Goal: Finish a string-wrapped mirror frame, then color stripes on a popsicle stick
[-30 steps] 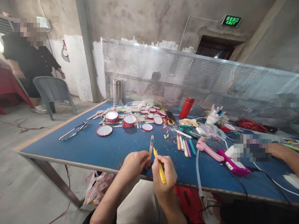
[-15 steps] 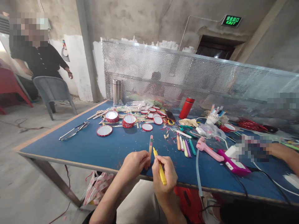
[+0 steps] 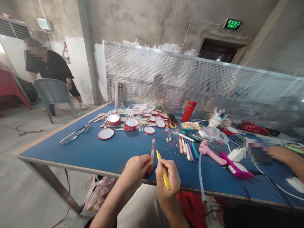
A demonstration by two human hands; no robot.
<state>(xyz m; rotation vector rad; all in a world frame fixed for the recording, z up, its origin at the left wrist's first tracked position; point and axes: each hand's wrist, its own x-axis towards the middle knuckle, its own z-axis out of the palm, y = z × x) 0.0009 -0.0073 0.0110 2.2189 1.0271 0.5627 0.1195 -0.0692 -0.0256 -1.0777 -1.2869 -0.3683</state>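
Note:
Near the table's front edge, my left hand [image 3: 140, 165] is closed on the lower part of a wooden craft stick [image 3: 153, 148], which points away from me and bears coloured bands near its far end. My right hand [image 3: 169, 177] grips a yellow marker [image 3: 163, 171] like a pen. Its tip is just right of the stick, a small gap apart. To the right lie several capped markers [image 3: 188, 151] in orange, white, yellow-green, purple and teal. Round red-rimmed discs [image 3: 105, 134] lie beyond my hands, some of them stacked.
Glasses [image 3: 75, 134] lie at left on the blue table [image 3: 78, 155]. A steel flask [image 3: 118, 94] and a red bottle [image 3: 189, 110] stand by the perforated screen [image 3: 142, 63]. A pink glue gun [image 3: 212, 153] and cables lie right, near another person's arm [image 3: 285, 155]. One person [image 3: 52, 65] bends behind a grey chair [image 3: 53, 90].
The marker and my right hand have shifted very slightly right, away from the stick. My left hand keeps its hold. The person at the back left has bent down.

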